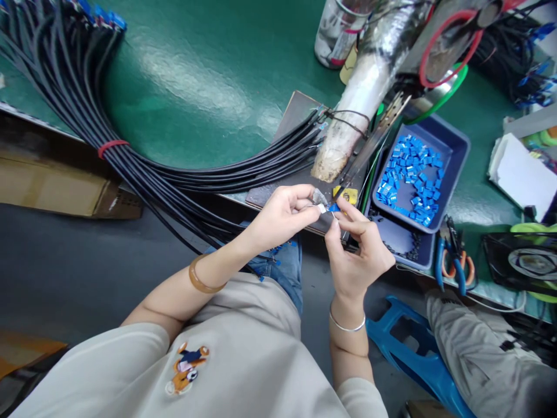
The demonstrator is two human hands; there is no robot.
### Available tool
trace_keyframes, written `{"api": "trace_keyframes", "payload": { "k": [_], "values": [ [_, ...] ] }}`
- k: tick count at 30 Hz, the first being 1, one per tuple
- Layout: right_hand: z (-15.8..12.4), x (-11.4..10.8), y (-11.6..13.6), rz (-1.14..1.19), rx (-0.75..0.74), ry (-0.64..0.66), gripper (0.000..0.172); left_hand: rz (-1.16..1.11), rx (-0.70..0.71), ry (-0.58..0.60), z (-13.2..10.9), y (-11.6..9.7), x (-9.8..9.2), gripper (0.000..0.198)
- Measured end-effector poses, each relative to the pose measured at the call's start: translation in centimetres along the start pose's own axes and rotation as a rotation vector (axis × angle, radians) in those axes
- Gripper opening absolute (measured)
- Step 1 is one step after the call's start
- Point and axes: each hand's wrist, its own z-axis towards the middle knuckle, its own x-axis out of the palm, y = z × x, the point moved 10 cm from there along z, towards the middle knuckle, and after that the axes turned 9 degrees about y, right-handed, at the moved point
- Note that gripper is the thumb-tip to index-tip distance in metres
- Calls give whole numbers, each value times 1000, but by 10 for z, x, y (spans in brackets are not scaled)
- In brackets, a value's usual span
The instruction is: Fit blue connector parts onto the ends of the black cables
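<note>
My left hand is closed in a pinch on the silver end of a black cable, just in front of the bench edge. My right hand meets it from the right, fingers pinched on a small blue connector piece that touches the cable end. The cable belongs to a thick bundle of black cables that curves from the far left across the green bench to a dark work plate. A blue tray holding several of the same blue pieces lies just right of my hands.
A foil-wrapped fixture slants over the plate. Blue-handled pliers lie at the bench edge on the right. A glass jar stands at the back. A blue stool and another person's leg are lower right. A cardboard box sits left.
</note>
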Motion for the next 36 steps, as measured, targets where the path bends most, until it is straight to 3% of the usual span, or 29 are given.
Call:
{"api": "trace_keyframes", "payload": {
  "k": [14,36],
  "values": [
    [4,0,-2,42,36,-4,12,-32,54,23,2,-6,3,8],
    [4,-4,4,-9,26,-8,11,-30,7,22,1,-8,3,6]
  ]
}}
